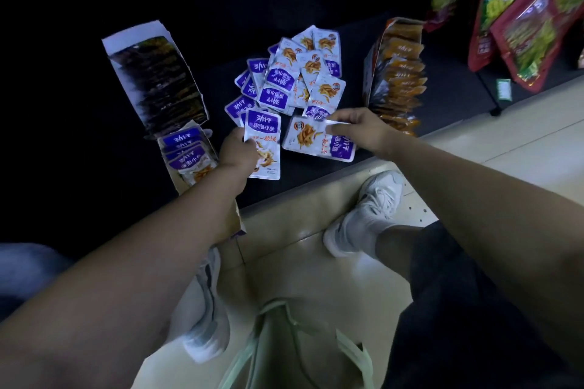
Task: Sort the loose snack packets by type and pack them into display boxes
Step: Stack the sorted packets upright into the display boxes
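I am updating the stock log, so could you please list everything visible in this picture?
Loose packets: a pile, purple and white, centre of the dark surface.
Dark-packet box: one, white, far left.
Purple-packet box: one, brown card, near left.
Orange-packet box: one, orange, right.
Large bags: several, red and green, upper right.
Shoes: two, white, on the pale floor.
Left hand: grips left packet, purple and white.
Right hand: pinches right packet, same colours.

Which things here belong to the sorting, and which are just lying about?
In the job: left hand gripping a purple packet; right hand pinching a second packet; loose pile; dark box; purple box; orange box.
Lying about: red bags; green tag; pale carrier bag.
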### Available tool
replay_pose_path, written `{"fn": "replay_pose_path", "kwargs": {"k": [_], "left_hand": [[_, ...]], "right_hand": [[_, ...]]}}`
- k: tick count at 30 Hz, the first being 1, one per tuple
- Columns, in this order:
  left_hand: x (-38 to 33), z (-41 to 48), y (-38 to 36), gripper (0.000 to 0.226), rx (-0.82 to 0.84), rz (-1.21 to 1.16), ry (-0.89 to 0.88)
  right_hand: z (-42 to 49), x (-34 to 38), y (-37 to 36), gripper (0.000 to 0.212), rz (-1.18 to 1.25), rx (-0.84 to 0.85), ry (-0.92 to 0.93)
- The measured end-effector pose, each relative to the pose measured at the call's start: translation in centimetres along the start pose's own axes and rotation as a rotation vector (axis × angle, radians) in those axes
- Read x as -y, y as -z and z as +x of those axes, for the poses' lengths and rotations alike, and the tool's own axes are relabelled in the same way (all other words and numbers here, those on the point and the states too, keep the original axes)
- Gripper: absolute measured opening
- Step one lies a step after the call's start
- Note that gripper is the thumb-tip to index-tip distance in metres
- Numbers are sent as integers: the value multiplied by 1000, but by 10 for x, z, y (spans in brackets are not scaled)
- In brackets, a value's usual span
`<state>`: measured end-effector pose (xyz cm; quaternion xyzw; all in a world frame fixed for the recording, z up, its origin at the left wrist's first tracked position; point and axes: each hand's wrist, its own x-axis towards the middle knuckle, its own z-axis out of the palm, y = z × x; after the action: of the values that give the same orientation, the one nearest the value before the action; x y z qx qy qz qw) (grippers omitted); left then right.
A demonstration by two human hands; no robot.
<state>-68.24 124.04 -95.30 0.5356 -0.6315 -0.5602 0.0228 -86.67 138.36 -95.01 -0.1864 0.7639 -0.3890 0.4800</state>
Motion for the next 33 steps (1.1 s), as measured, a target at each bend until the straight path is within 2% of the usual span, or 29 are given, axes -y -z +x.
{"fn": "replay_pose_path", "kwargs": {"k": [4, 6, 8, 10, 14, 17, 19, 21, 24, 26, 29, 31, 33], "left_hand": [[-10, -15, 15, 28, -34, -2, -37], [-13, -25, 22, 26, 40, 19, -31], [-18, -40, 27, 21, 180, 30, 10], [-19, -53, 33, 20, 269, 63, 19], [-14, -74, 48, 28, 329, 33, -37], [-1, -82, 64, 28, 377, -34, -68], [8, -82, 75, 23, 305, -67, -30], [16, -79, 84, 19, 181, -142, 16], [28, -80, 93, 31, 108, -313, 62], [34, -82, 96, 32, 163, -299, 63], [43, -81, 102, 33, 193, -139, 27], [50, -76, 108, 30, 83, 44, -10], [56, -71, 117, 32, -102, 204, -24]], "right_hand": [[-23, 17, 10, 15, -45, 83, 33], [-34, 28, 5, 24, -165, 228, -15], [-47, 43, -9, 23, -327, 332, -9], [-54, 55, -27, 26, -404, 294, 59], [-60, 71, -61, 49, -461, 173, 146], [-62, 77, -83, 61, -429, 76, 235], [-63, 78, -95, 70, -311, 16, 232], [-67, 79, -103, 69, -155, 85, 101], [-71, 71, -120, 32, 43, 348, -94], [-68, 64, -137, 22, 104, 359, -69], [-62, 60, -156, 23, 80, 254, -16], [-54, 63, -164, 28, 54, 207, 36], [-45, 68, -170, 31, 59, 150, 78]]}}
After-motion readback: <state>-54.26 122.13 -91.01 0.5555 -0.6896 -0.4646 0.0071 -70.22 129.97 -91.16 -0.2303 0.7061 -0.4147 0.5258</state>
